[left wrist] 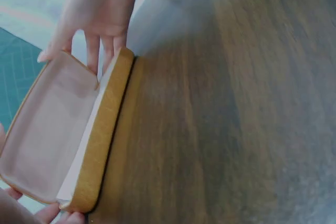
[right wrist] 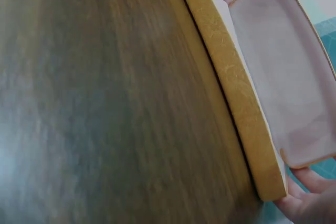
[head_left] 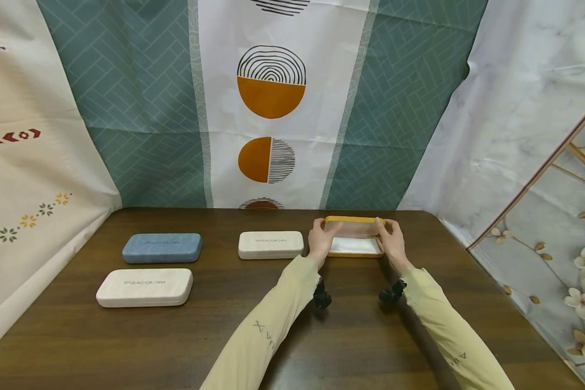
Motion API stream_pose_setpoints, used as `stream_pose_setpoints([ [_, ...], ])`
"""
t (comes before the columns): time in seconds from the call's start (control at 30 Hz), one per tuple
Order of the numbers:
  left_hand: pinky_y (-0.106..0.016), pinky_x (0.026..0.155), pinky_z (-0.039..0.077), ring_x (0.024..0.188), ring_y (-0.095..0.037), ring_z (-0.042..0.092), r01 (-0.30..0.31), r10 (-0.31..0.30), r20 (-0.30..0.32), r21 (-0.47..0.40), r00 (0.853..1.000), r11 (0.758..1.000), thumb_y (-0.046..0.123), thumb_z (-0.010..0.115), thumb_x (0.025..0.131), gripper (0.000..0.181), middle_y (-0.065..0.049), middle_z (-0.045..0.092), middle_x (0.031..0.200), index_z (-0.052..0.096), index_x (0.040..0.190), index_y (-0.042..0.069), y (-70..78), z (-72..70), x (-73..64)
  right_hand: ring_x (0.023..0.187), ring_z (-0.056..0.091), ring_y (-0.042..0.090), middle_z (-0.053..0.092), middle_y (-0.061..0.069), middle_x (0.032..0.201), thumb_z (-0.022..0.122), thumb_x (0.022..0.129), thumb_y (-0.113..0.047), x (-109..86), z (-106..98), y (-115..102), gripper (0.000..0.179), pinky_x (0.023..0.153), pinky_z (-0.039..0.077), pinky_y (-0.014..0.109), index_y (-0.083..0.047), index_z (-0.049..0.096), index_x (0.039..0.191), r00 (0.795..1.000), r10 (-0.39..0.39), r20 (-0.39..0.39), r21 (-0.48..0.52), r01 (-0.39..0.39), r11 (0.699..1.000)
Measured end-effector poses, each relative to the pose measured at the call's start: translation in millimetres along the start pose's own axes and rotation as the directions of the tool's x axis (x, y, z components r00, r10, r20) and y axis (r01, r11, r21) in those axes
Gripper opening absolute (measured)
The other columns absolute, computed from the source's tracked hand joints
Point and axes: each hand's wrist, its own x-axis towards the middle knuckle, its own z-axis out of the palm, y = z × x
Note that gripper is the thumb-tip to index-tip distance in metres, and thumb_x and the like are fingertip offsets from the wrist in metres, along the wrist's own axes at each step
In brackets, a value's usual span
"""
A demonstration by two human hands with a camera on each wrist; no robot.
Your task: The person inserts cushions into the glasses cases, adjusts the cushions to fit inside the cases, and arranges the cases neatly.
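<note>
A mustard-yellow glasses case (head_left: pixel 356 255) sits on the table at the back right with its lid (head_left: pixel 353 228) raised. Its pale lining shows in all three views. At the case's left end, my left hand (head_left: pixel 320 241) holds the lid's side, some fingers low by the base in the left wrist view. The opposite end is held by my right hand (head_left: pixel 393 244), thumb up at the lid's edge. From the right wrist, the yellow front wall (right wrist: pixel 236 87) appears down against the wood. Inside the base I see only whitish lining.
A cream glasses case (head_left: pixel 270 245) lies just left of my left hand. Farther left are a blue case (head_left: pixel 162 248) and, nearer the front, another cream case (head_left: pixel 144 288), both with lids down. Behind the brown table (head_left: pixel 200 336) hangs a patterned curtain (head_left: pixel 283 130).
</note>
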Motion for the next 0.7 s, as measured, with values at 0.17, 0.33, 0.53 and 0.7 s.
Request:
stream_pose_setpoints([
  [0.17,-0.042,0.08,0.038,0.094,-0.031,0.046,0.035,-0.031,-0.064,0.073,0.997,0.997,0.045,0.059,0.085,0.049,-0.014,0.047,0.103,0.045,0.112,0.006,6.7,-2.8,0.0,0.105,0.043,0.033,0.043,0.018,0.123,0.05,0.086,-0.054,-0.6,6,-2,0.066,0.089,0.034,0.044,-0.004,0.04,0.127,0.999,0.015,-0.04,-0.004,-0.015,1.0],
  [0.33,-0.041,0.073,0.039,0.085,-0.028,0.046,0.042,-0.033,-0.063,0.14,0.997,0.989,0.043,0.057,0.087,0.043,-0.011,0.046,0.095,0.046,0.109,0.007,6.4,-5.9,0.5,0.102,0.046,0.031,0.044,0.017,0.119,0.052,0.085,-0.053,-1.1,10,-1,0.065,0.087,0.038,0.041,-0.004,0.041,0.126,0.999,0.028,-0.041,0.035,-0.027,0.999],
  [0.53,-0.039,0.072,0.039,0.08,-0.026,0.046,-0.002,0.01,-0.053,0.143,0.999,0.99,0.037,0.059,0.087,0.038,-0.009,0.047,0.091,0.048,0.108,0.007,9.3,-6.9,-1.6,0.106,0.048,0.036,0.04,0.022,0.126,0.055,0.087,-0.044,-2.8,6,-3,0.064,0.09,0.038,0.04,0.0,0.039,0.131,0.999,0.044,0.01,0.119,-0.045,0.992],
  [0.7,-0.036,0.069,0.038,0.077,-0.024,0.044,-0.047,0.055,-0.061,0.13,0.997,0.99,0.029,0.064,0.086,0.031,-0.007,0.046,0.087,0.049,0.101,0.006,6.2,-8.1,-5.3,0.111,0.046,0.035,0.039,0.023,0.13,0.057,0.089,-0.035,-5.8,-1,-3,0.061,0.091,0.037,0.039,0.002,0.036,0.134,0.994,0.08,0.079,0.167,-0.092,0.982],
])
